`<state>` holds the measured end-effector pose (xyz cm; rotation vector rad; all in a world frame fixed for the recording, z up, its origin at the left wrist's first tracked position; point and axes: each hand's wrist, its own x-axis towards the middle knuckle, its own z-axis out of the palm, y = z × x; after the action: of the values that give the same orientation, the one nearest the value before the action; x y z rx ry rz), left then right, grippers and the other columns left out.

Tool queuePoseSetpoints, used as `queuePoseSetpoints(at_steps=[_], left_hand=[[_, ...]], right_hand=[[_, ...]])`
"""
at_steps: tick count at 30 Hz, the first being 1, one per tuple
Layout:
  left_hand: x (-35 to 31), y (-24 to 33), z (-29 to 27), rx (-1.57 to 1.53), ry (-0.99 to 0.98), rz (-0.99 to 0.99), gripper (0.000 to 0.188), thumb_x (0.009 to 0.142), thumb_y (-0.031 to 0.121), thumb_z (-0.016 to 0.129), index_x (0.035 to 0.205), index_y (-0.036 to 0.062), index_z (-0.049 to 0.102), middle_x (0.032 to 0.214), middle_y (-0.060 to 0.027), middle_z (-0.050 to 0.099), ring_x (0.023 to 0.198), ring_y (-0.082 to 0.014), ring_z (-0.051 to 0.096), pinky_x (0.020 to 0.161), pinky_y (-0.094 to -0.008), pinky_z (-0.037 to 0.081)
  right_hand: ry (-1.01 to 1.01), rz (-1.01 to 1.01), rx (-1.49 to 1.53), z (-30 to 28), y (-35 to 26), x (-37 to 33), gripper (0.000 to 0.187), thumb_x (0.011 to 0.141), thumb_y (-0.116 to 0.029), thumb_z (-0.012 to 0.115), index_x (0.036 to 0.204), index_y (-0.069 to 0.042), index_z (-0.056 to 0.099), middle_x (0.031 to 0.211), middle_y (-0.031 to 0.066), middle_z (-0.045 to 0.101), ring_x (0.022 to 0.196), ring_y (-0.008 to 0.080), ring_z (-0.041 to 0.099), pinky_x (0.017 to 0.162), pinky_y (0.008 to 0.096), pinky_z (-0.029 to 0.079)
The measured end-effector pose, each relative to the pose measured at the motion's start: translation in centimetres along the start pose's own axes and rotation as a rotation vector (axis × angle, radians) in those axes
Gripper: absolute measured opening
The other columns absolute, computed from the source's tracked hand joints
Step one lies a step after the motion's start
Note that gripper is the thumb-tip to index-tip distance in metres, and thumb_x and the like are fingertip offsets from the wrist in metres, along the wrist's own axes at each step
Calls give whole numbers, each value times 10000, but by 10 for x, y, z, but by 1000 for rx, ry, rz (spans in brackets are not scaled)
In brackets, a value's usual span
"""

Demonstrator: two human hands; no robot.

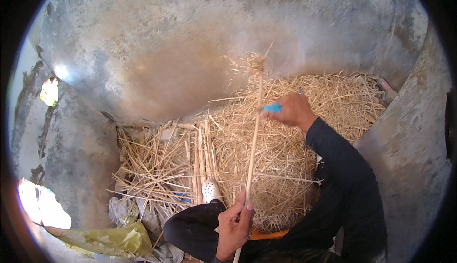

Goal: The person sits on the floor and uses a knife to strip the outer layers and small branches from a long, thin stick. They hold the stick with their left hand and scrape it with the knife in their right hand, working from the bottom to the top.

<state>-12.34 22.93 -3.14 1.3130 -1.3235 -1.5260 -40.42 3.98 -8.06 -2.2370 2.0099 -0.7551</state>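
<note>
A long pale wooden stick (253, 153) slants up and away from my lap, with a clump of curled shavings (254, 64) at its far end. My left hand (235, 225) is closed round the stick near its lower end, thumb along it. Farther up, my right hand (289, 110) grips a small blue tool (272, 108) that meets the stick's side. Motion smears this hand a little, and the tool's working edge cannot be made out.
Shavings (342, 101) lie in a thick heap before me and to the right. Loose sticks (157, 167) pile up at the left, some upright ones (203, 148) beside them. Concrete walls (190, 39) close in. A yellowish sheet (109, 240) lies lower left, near my white clog (211, 191).
</note>
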Motion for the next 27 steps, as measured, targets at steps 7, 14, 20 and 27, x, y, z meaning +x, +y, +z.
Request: queuePoseSetpoints(at_steps=[7,14,20,27], left_hand=[[-14,-18,7,51,-30,-101,370,951,66,539,1299,-55,501,710,60,501,620,-5,422,532,-165,353],[-3,-9,-3,137,55,6,371,931,86,571,1282,-27,534,674,45,530,586,-5,439,505,-164,356],[-9,-10,-1,276,-20,96,387,919,79,587,1283,-38,523,663,61,497,597,-3,412,530,-159,352],[-17,-5,2,285,15,69,356,907,63,596,1237,-64,552,689,60,486,635,-15,405,563,-176,368]], right_hand=[[34,323,27,-11,46,17,779,778,-811,417,473,-95,467,427,46,386,399,184,426,424,400,372],[-245,-103,99,-24,-44,-47,883,730,-889,313,461,-67,492,430,63,454,430,238,533,422,391,418],[140,53,6,7,14,-20,814,798,-793,409,429,-72,483,379,62,385,354,232,443,417,406,396],[-95,19,30,-14,-11,-32,823,800,-789,412,473,-39,507,438,101,444,422,236,505,440,392,401]])
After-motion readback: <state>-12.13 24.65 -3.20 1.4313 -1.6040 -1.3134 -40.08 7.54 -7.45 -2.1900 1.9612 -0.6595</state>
